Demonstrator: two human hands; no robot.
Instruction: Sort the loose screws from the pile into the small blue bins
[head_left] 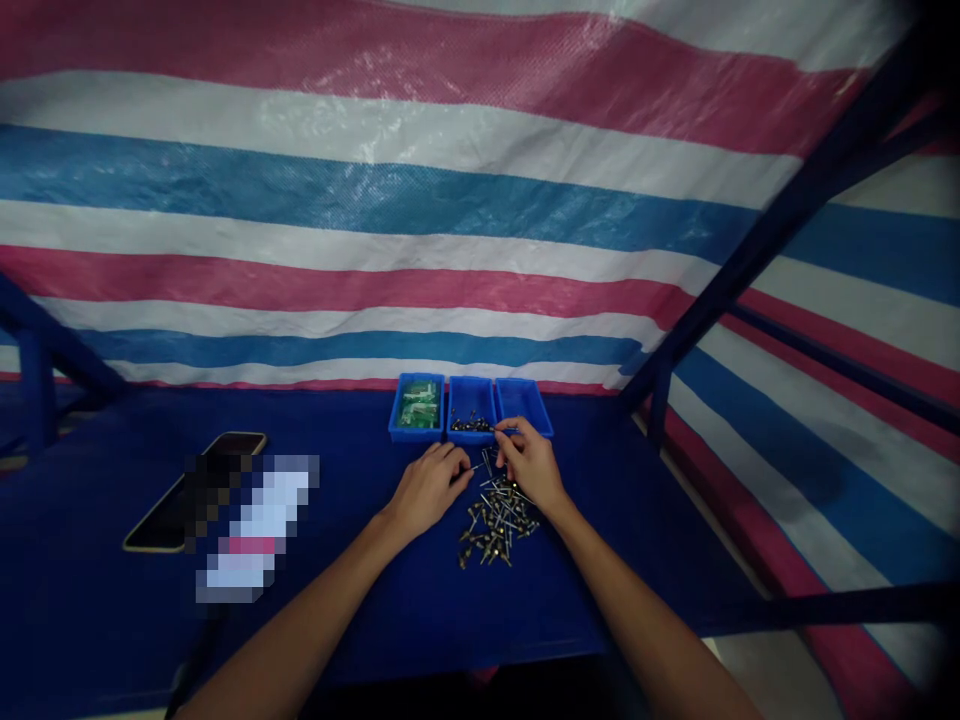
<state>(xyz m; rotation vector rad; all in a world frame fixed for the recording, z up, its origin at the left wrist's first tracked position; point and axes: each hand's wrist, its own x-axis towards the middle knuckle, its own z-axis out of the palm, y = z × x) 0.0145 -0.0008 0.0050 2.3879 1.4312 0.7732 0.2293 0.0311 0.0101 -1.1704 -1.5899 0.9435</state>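
My left hand (429, 490) rests at the left side of a loose pile of small metal pieces (501, 518), which have thin silvery shanks and brass-coloured heads. Its fingers are closed, and a thin shank sticks out from between thumb and forefinger. Over the far edge of the pile, my right hand (531, 462) pinches a small thin piece, its tip pointing left by the front rim of the middle blue bin (472, 392). Several similar pieces (469, 425) lie inside that bin near its front wall. The exact kind of these pieces is too small to tell.
Left of the middle bin stands a blue bin (394, 408) holding green-and-clear packets (421, 403). A third blue bin (525, 400) is on the right. A phone (154, 515) and a blurred-out item (259, 530) lie on the blue table (360, 630). Dark blue frame bars (720, 290) flank it.
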